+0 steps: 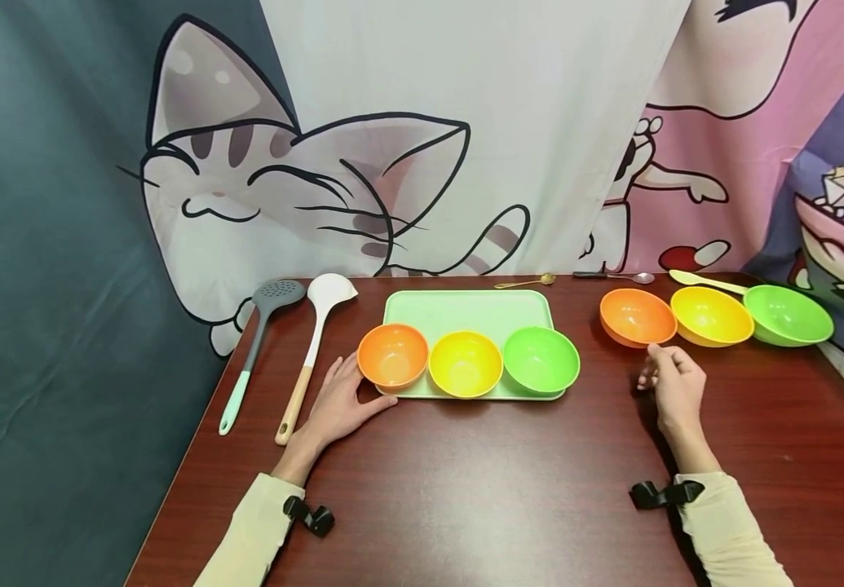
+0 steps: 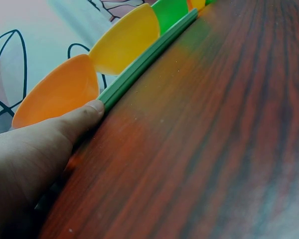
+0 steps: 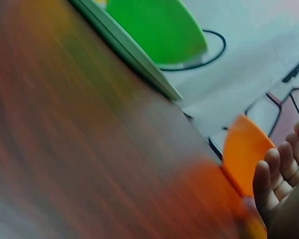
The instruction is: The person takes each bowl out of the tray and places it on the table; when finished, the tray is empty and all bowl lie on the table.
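Note:
My left hand (image 1: 341, 403) lies at the near left corner of a pale green tray (image 1: 469, 302). Its thumb (image 2: 84, 115) touches the tray's front edge, and the fairly straight fingers reach along the left side by an orange bowl (image 1: 392, 356). That bowl stands on the tray in a row with a yellow bowl (image 1: 466, 364) and a green bowl (image 1: 541, 361). My right hand (image 1: 677, 387), fingers loosely bent and holding nothing visible, is just in front of a second orange bowl (image 1: 638, 318) on the table; whether it touches that bowl, I cannot tell.
Beside the second orange bowl sit another yellow bowl (image 1: 711, 316) and green bowl (image 1: 788, 315). A slotted turner (image 1: 253, 342) and a white ladle (image 1: 316, 334) lie left. Behind are a gold spoon (image 1: 528, 282), a dark-handled spoon (image 1: 616, 276) and a pale yellow-green utensil (image 1: 708, 282).

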Demonstrator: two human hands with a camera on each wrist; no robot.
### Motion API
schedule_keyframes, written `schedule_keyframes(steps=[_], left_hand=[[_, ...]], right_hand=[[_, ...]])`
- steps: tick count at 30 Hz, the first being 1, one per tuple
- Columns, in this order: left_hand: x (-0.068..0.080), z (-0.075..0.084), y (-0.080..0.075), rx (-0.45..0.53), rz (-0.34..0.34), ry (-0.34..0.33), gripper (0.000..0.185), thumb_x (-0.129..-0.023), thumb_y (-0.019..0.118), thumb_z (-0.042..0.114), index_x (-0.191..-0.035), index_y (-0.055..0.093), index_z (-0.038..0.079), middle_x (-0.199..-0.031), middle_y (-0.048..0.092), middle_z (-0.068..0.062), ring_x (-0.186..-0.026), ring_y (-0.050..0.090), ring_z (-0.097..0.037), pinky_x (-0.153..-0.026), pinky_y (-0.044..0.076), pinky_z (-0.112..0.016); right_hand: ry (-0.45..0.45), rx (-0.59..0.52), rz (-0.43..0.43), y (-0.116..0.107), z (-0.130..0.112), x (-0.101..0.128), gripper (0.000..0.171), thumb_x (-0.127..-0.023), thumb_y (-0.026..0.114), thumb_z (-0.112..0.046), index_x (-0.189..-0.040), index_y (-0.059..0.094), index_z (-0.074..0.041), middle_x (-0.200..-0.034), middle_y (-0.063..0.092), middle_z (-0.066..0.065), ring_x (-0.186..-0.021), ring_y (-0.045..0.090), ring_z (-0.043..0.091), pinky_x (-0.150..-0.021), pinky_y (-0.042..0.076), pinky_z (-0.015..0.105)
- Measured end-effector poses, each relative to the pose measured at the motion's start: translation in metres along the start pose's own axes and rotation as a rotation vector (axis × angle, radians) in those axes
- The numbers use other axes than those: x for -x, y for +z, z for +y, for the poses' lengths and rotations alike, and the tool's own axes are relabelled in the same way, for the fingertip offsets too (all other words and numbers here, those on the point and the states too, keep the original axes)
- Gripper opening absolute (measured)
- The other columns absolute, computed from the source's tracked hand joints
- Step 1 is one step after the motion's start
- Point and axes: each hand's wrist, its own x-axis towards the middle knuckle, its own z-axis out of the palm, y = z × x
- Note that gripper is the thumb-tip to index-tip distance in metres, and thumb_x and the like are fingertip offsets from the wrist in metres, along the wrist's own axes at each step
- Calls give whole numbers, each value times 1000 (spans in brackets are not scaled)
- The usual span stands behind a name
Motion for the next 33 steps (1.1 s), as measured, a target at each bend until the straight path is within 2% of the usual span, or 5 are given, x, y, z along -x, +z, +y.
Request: schedule_keyframes(steps=[7,11,18,23,33], left_hand=[[-2,0,1,3,7,0,95,-83,68,67,-157,33,19,-161,35,-4,-149,32,-28,-125,13,-52],[-3,1,2,0,3,4,94,-83,67,67,-157,33,19,-160,36,-4,-149,32,-28,-125,13,-52],[-1,1,0,6,-5,-9,94,-83,69,65,-157,34,19,-160,36,-4,-150,31,-25,-126,12,-52],[0,2,-1,8,-1,-2,94,-83,69,66,-156,34,19,-160,36,-5,-149,31,-27,-125,13,-53],[-1,0,0,9,4,9,94,-83,69,64,-157,33,20,-161,35,-4,-149,31,-28,-125,13,-53]], right_hand=[[-40,10,-196,21,9,15,25,-98,59,-3,-73,59,-4,-57,57,1,-47,57,10,-47,53,20],[-31,10,-258,31,14,21,20,-98,58,-4,-78,61,-4,-62,59,1,-54,60,10,-54,57,21],[-52,135,-274,50,23,31,4,-99,57,-8,-100,62,-7,-87,64,-5,-76,65,4,-69,57,16],[-69,346,-268,62,27,36,30,-100,59,-17,-122,61,3,-95,62,-17,-87,57,-3,-72,48,9],[-77,467,-305,69,30,38,35,-100,60,-22,-128,65,-2,-96,63,-16,-74,53,-3,-63,46,11]])
